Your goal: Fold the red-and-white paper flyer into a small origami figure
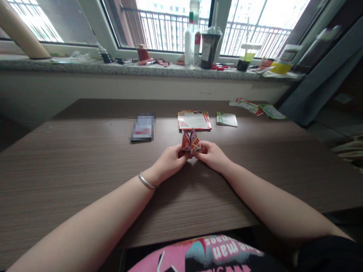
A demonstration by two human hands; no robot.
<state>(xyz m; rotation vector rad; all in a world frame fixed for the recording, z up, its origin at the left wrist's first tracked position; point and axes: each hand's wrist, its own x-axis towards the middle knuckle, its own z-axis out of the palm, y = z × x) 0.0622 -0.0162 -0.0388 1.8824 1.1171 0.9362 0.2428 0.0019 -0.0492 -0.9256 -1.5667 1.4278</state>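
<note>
A small folded paper piece (195, 142), red and purple with yellow print and pointed tips standing up, is held just above the table. My left hand (171, 160), with a silver bangle on its wrist, pinches it from the left. From the right, my right hand (213, 155) grips its lower side between thumb and fingers. Parts of the fingertips are hidden behind the paper. Directly beyond it lies a stack of red-edged printed sheets (194, 121). To the right of that stack sits a smaller pile of green and white paper squares (226, 119).
On the brown table (85, 170), a blurred dark-edged phone-like object (142, 127) lies left of the sheets. More printed papers (249, 107) are at the back right. The stone windowsill (159, 71) carries a clear bottle (188, 47), a dark drink cup (208, 49) and small clutter.
</note>
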